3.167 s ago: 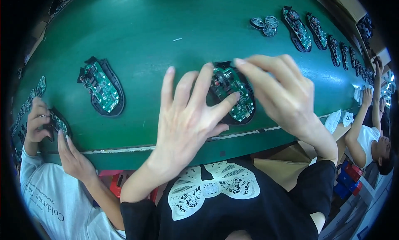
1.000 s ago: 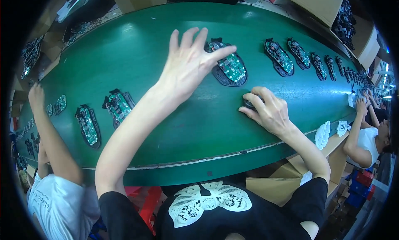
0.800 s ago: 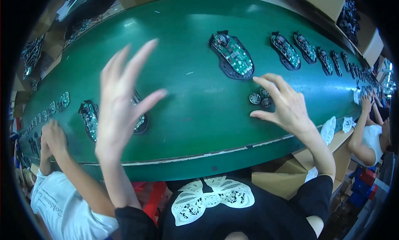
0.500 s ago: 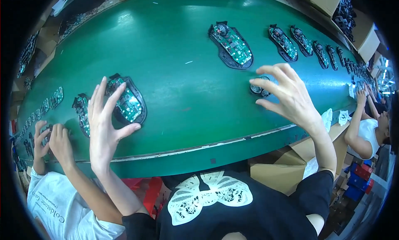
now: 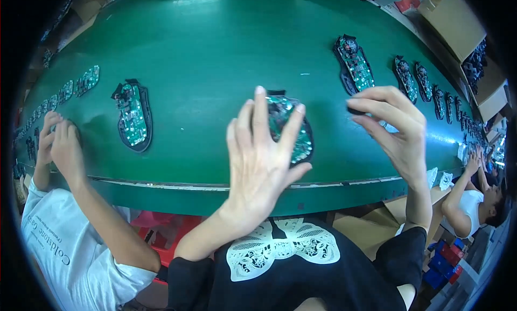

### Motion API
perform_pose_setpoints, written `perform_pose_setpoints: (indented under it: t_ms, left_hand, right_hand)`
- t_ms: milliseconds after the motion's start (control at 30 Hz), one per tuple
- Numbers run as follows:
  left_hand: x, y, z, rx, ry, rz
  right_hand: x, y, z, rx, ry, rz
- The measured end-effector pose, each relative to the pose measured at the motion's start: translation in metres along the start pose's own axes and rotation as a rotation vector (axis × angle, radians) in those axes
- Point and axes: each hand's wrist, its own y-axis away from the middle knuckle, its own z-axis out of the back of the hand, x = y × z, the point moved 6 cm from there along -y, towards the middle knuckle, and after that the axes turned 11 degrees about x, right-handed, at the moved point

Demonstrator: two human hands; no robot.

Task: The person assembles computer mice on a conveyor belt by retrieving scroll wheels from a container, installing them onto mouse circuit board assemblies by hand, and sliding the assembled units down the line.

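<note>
My left hand (image 5: 256, 163) lies over a green circuit board in a black housing (image 5: 293, 131). Its fingers are spread, with the index finger and thumb spanning the unit, partly hiding it. My right hand (image 5: 396, 125) pinches a small dark round part (image 5: 355, 111) between thumb and fingertips, just above the table. Something pale and shiny (image 5: 389, 127) shows behind the right fingers; I cannot make it out. Beyond the right hand sits another board in its housing (image 5: 355, 66), with a round part at its far end. A further housed board (image 5: 132, 114) rests to the left.
The green table (image 5: 210, 58) has its near edge by my body. Several housed boards (image 5: 406, 77) line up at the right, and loose boards (image 5: 87, 80) at the far left. A co-worker's hands (image 5: 62, 144) work at my left; another person (image 5: 466, 203) sits right. Cardboard boxes (image 5: 455, 23) stand behind.
My left hand has slid the housed board rightward along the table. My right hand has closed from a loose curl over the round parts to a pinch on one. The view has turned left.
</note>
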Motion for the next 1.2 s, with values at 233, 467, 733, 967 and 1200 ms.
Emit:
perform_pose_setpoints:
  t_ms: [233, 467, 733, 967, 1200]
  left_hand:
    - [0.025, 0.010, 0.012, -0.067, 0.053, -0.097]
    - [0.018, 0.016, -0.001, -0.023, -0.030, -0.114]
    - [0.018, 0.015, -0.001, -0.072, -0.117, -0.137]
    - [0.017, 0.010, -0.001, -0.060, -0.064, -0.168]
    - [0.016, 0.005, -0.001, -0.059, -0.040, -0.179]
  right_hand:
    - [-0.002, -0.017, -0.049, 0.084, -0.204, -0.032]
    - [0.022, -0.035, -0.068, -0.022, -0.022, 0.136]
    - [0.037, -0.036, -0.069, 0.070, 0.146, 0.189]
    - [0.036, -0.034, -0.067, 0.272, 0.176, 0.123]
    - [0.042, -0.034, -0.072, 0.325, 0.276, 0.136]
